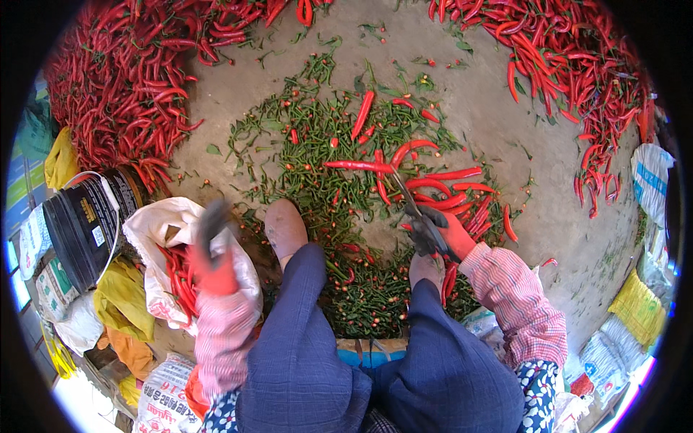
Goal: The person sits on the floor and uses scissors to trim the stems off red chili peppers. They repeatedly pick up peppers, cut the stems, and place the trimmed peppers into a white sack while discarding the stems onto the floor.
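My right hand (441,233), in a red and dark grey glove, grips scissors (407,195) with dark handles. The blade tips reach a red chili pepper (352,165) lying across other peppers; whether they touch it is unclear. Just beyond the hand, a small heap of red chili peppers (452,201) rests on the floor. My left hand (215,241), gloved alike, is blurred by motion over a white woven sack (243,273). Red chili peppers (181,279) lie inside that sack. The blur hides what the left fingers do. Between my feet spreads a pile of cut green stems (368,303).
Big heaps of red chili peppers stand at the far left (124,81) and far right (574,59). A black bucket (86,227) with a white handle lies beside the sack. Yellow cloth (124,303) and a printed sack (165,398) lie at left, more bags (612,362) at right.
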Demonstrator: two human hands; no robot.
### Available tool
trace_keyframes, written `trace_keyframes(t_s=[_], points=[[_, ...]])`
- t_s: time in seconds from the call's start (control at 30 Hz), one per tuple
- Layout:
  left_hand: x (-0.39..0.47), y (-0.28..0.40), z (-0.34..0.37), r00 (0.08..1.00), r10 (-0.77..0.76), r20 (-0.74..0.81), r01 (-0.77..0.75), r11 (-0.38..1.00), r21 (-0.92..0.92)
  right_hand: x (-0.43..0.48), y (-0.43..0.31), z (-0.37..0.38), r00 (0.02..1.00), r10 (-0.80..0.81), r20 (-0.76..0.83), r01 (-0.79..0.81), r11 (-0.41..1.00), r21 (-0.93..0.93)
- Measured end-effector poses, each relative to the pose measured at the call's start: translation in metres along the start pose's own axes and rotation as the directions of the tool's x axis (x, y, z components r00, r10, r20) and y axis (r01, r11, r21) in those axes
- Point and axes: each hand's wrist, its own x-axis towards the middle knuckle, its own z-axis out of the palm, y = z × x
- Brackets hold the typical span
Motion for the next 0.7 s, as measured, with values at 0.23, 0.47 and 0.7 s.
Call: trace_keyframes(t_s=[0.23,0.47,0.7], points=[[0.056,0.017,0.183,0.660,0.235,0.714,-0.557,0.790,0.255,-0.040,-0.019,0.012,0.924,-0.380,0.034,0.238,0.505,-0.829],[0.039,-0.011,0.202,0.650,-0.151,0.744,0.273,0.961,-0.043,-0.027,-0.015,0.010,0.939,-0.342,-0.032,0.188,0.590,-0.785],[0.012,-0.017,0.201,0.310,-0.166,0.936,0.679,0.728,-0.096,-0.029,-0.004,0.013,0.959,-0.272,-0.080,0.196,0.840,-0.505]])
